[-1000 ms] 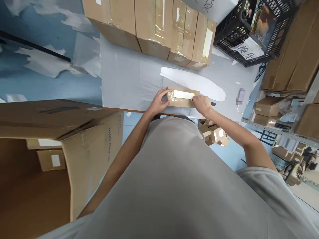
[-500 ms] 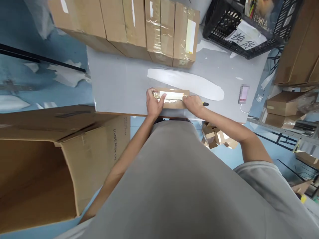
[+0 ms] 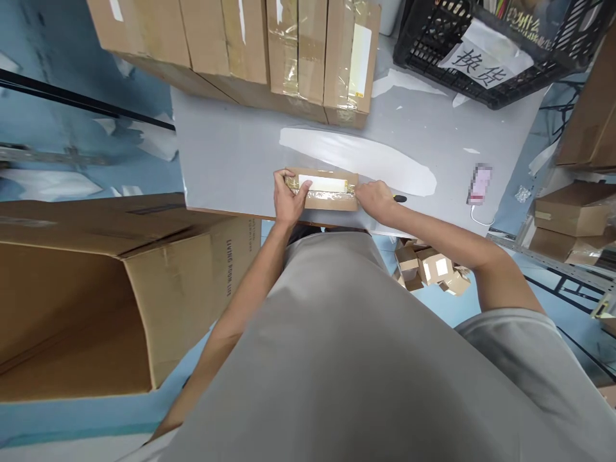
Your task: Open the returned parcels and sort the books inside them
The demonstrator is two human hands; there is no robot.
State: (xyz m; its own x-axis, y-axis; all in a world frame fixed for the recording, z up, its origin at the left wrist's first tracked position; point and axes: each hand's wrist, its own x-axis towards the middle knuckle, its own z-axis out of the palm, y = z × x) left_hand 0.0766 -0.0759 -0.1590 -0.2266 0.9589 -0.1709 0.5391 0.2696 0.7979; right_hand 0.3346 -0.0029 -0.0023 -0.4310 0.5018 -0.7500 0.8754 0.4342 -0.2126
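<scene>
A small taped cardboard box [image 3: 332, 204] with a white label lies near the front edge of the grey table. My left hand [image 3: 289, 200] grips its left end, thumb on top by the label and fingers around the far corner. At the box's right end is my right hand [image 3: 376, 200], closed around a box cutter [image 3: 400, 199]. Only the cutter's dark handle end shows behind the fist; its blade is hidden by the hand. Clear tape crosses the top of the box, and it looks loose at the right end.
A row of larger taped boxes [image 3: 231, 45] stands along the table's far side. A black crate [image 3: 447, 74] sits at back right, with a pixelated object [image 3: 480, 184] nearer. White paper [image 3: 356, 157] lies beyond my hands. A big open carton [image 3: 192, 301] is at lower left.
My right hand has moved from the box's top to just off its right end, with the cutter in it. My left hand keeps its hold. The whole view has shifted slightly.
</scene>
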